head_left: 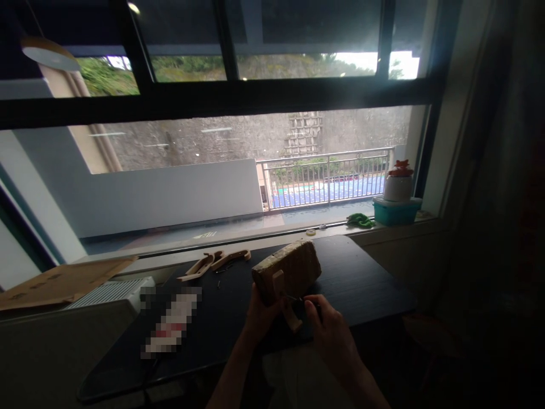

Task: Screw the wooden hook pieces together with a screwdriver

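A thick, rough wooden block [304, 264] rests tilted on the dark table, and a pale curved wooden hook [279, 281] stands against its near face. My left hand [259, 315] is closed round the block's left end, its thumb against the hook; some fingers are hidden. In my right hand [332, 326] is a screwdriver [299, 303] with a dark handle, its thin shaft pointing left at the middle of the hook. Shadow hides whether the tip meets a screw. More curved wooden pieces [202, 266] lie at the table's back left, with several small screws [219, 284] beside them.
A blurred-out flat item [172, 324] lies on the table's [361, 278] left part. Along the windowsill are a green bundle [360, 220], a teal box [395, 211] and a white pot [398, 186]. Cardboard [63, 278] covers part of a radiator [114, 295] at the left.
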Available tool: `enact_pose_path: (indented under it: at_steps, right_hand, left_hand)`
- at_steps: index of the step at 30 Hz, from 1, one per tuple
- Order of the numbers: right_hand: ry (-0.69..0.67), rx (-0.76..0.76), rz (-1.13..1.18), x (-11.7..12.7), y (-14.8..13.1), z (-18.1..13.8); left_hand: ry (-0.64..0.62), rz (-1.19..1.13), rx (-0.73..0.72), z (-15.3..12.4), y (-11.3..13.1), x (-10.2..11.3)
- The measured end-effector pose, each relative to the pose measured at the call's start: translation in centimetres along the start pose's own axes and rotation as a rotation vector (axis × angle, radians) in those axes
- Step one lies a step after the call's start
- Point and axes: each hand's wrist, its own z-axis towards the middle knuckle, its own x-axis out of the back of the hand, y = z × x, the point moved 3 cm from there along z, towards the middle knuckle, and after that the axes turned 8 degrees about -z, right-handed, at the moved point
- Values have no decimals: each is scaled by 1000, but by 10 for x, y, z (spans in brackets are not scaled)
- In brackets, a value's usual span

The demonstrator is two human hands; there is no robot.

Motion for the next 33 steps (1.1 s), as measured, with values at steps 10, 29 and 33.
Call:
enact_pose_path:
  at_steps: [10,29,33]
  right_hand:
    - [-103,298,-453,18,-28,13]
    - [-205,539,-671,18,-49,23]
    - [-261,738,-765,14,-45,27]
  left_hand:
    - [8,-3,13,0,1,0]
    - [20,-48,-2,1,0,0]
    - [19,-57,9,0,1,0]
